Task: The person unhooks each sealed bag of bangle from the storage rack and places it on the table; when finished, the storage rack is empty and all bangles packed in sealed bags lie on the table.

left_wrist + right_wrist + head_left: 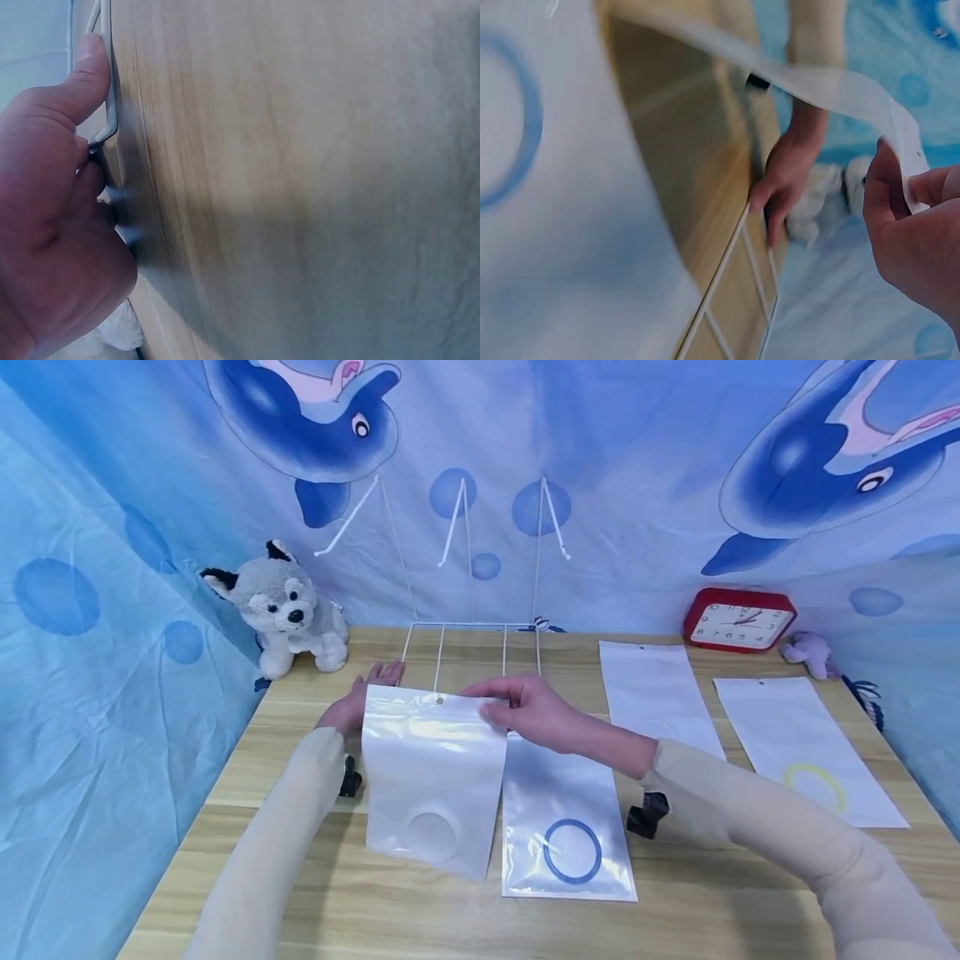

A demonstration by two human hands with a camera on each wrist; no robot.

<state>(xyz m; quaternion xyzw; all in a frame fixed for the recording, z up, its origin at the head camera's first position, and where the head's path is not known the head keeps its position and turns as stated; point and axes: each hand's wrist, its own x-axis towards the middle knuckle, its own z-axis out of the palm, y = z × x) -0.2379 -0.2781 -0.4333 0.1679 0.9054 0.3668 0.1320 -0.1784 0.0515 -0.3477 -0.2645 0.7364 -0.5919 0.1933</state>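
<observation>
My right hand (536, 714) pinches the top right edge of a white zip-top pouch (431, 777) between thumb and fingers. The pouch hangs upright with a hang hole at its top and a pale round shape low down. Bent over in the right wrist view, the same pouch (840, 94) hangs from the fingers. Behind it, my left hand (360, 697) grips the front left corner of a white wire display rack (476, 624); the thumb lies along the wire (109, 75). Part of the rack's base is hidden by the pouch. The rack's three prongs hold nothing.
A pouch with a blue ring (572, 852) lies beside the raised one. Farther right lie a white pouch (652, 685) and one with a yellow ring (815, 787). A plush husky (288, 606), a red clock (740, 620) and a purple plush (810, 653) stand at the back.
</observation>
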